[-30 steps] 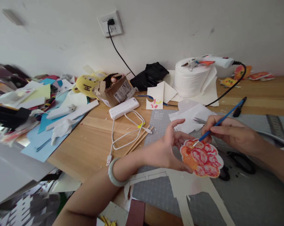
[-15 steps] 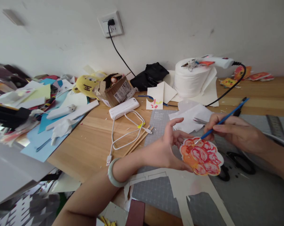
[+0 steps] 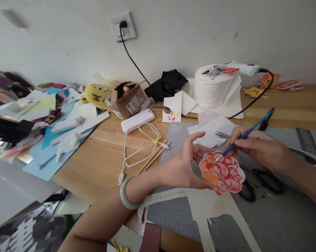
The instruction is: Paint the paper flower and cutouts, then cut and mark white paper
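Note:
Between thumb and fingers, my left hand (image 3: 191, 164) grips the left edge of a scalloped paper cutout (image 3: 223, 173), painted in red and orange with a white border. My right hand (image 3: 255, 145) holds a blue paintbrush (image 3: 248, 132) like a pen. The brush tip touches the upper left part of the cutout, where the colour is more orange. Below and behind the cutout lie scissors with black handles (image 3: 269, 182) on a grey cutting mat (image 3: 171, 213). A cut piece of cream card (image 3: 207, 201) lies under my left hand.
Behind my hands stand a paper roll (image 3: 213, 87) with a white corded tool (image 3: 243, 68) on top, and white paper scraps (image 3: 209, 131). To the left are a power bank (image 3: 137, 120) with its cable, wooden sticks (image 3: 150, 161), a cardboard box (image 3: 129, 101) and piled paper (image 3: 34, 161).
The cutout has shifted slightly left and up and is turned a little. My right hand and the brush have moved slightly left and down, the tip staying on the orange area.

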{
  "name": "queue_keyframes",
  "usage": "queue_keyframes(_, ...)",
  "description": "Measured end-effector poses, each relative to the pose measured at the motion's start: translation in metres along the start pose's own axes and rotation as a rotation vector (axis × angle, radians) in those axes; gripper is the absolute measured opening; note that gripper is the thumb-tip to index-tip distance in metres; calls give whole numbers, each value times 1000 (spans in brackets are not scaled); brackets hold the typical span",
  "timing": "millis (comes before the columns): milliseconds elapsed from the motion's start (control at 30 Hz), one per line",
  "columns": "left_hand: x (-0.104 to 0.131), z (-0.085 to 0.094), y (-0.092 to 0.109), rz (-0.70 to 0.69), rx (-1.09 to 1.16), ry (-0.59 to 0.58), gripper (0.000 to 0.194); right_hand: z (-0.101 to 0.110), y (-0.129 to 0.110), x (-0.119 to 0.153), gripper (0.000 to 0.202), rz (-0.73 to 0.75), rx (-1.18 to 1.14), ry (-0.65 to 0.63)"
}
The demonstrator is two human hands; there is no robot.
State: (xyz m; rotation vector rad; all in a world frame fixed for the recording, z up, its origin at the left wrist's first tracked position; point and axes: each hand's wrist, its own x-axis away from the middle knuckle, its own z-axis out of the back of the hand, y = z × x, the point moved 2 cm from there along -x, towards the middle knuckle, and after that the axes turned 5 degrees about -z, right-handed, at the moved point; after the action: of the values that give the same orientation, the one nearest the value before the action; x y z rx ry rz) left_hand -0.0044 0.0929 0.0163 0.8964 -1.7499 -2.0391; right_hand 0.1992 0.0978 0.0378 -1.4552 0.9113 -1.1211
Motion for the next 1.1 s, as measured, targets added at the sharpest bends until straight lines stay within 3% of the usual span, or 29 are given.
queue_keyframes(500, 1, 1, -2, 21, -97, -9, 116, 5, -3, 1, 29, 20, 0, 72)
queue_keyframes(700, 1, 1, -1, -24, -130, -13, 107, 1, 4, -2, 32, 24, 40, 50)
queue_keyframes(1100, 0, 0, -2, -55, -182, -26, 106, 8, 0, 0, 32, 84, 47, 136)
